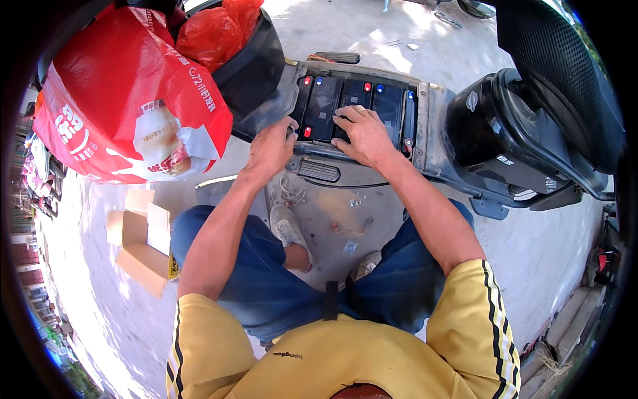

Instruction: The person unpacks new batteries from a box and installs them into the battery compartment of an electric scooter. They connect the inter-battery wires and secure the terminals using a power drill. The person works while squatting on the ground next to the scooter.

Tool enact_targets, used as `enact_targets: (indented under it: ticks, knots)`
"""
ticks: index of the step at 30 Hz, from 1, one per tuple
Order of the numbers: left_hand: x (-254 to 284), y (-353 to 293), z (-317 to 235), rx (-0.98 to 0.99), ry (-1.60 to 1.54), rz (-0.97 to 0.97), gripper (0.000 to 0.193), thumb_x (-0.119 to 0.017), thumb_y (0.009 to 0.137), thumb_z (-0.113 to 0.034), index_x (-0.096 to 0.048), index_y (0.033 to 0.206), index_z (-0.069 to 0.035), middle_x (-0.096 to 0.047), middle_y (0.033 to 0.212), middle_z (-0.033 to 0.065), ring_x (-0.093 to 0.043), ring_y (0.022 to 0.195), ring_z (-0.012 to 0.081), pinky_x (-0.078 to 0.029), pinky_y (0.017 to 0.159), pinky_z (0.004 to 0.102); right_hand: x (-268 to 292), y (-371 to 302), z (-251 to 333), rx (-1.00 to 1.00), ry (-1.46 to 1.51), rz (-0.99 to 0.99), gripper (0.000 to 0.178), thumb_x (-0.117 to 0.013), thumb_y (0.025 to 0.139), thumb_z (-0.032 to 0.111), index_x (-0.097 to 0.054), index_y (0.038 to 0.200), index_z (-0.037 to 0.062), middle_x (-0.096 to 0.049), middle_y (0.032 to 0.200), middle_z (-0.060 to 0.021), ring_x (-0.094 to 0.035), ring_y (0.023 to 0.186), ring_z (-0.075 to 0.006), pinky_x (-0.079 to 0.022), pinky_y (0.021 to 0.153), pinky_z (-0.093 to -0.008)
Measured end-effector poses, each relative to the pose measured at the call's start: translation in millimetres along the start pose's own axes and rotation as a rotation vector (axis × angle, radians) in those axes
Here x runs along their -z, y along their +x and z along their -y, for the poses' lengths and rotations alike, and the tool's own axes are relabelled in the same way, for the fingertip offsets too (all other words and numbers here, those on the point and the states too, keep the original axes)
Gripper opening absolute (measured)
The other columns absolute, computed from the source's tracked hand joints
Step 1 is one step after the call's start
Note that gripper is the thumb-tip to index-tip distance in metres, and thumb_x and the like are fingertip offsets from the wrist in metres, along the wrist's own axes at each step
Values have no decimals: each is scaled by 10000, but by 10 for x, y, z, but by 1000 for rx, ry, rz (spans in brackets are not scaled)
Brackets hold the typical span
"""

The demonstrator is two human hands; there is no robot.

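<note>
Several black batteries (325, 110) lie side by side in the floor compartment of an electric scooter (429, 126). Red terminal caps (367, 87) and blue terminal caps (380, 88) show on their tops. My right hand (367, 138) rests on the middle batteries, fingers apart and bent, with nothing visible in its grasp. At the compartment's left edge, my left hand (271, 147) is closed, thumb and fingers together around something small and dark that I cannot make out. A red cap (308, 132) sits just right of those fingers. My right hand hides part of the battery tops.
A large red bag (133, 100) hangs at the scooter's front, beside a black basket (256, 70) holding a red plastic bag (216, 36). An opened cardboard box (143, 243) stands on the ground at left. Small screws (356, 201) lie below the footrest (319, 170). The black seat (565, 80) rises at right.
</note>
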State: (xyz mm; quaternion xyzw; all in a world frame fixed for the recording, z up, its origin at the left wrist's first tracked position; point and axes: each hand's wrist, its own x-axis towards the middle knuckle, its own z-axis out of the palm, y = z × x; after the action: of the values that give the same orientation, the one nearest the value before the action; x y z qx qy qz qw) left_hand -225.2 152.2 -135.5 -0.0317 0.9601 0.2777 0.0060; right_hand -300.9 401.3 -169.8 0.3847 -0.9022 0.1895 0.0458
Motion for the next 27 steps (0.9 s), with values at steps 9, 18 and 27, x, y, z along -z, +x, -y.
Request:
enact_targets:
  ticks: [9, 18, 27]
  knots:
    - [52, -92, -22, -108, 24, -9, 263, -683, 999, -136, -701, 1237, -25, -750, 1126, 238, -704, 1093, 447, -540, 964, 507, -45, -96, -41, -3, 89, -49, 486, -852, 852, 306, -759, 1254, 48, -677, 1378, -59, -598, 1320, -286, -503, 1100, -440]
    - [95, -152, 63, -138, 31, 3, 240, -669, 1014, -142, -716, 1212, -16, -733, 1178, 215, -680, 1129, 444, -532, 985, 501, 51, -244, -151, -18, 115, -76, 497, -848, 868, 269, -739, 1267, -7, -675, 1416, -139, -594, 1349, -336, -494, 1144, -450]
    - [154, -105, 83, -157, 45, -2, 222, -664, 1008, -122, -722, 1188, -6, -707, 1159, 214, -672, 1122, 437, -527, 986, 502, 158, -312, -77, -146, 100, -82, 558, -858, 872, 275, -700, 1315, -25, -650, 1456, -154, -561, 1399, -359, -487, 1167, -444]
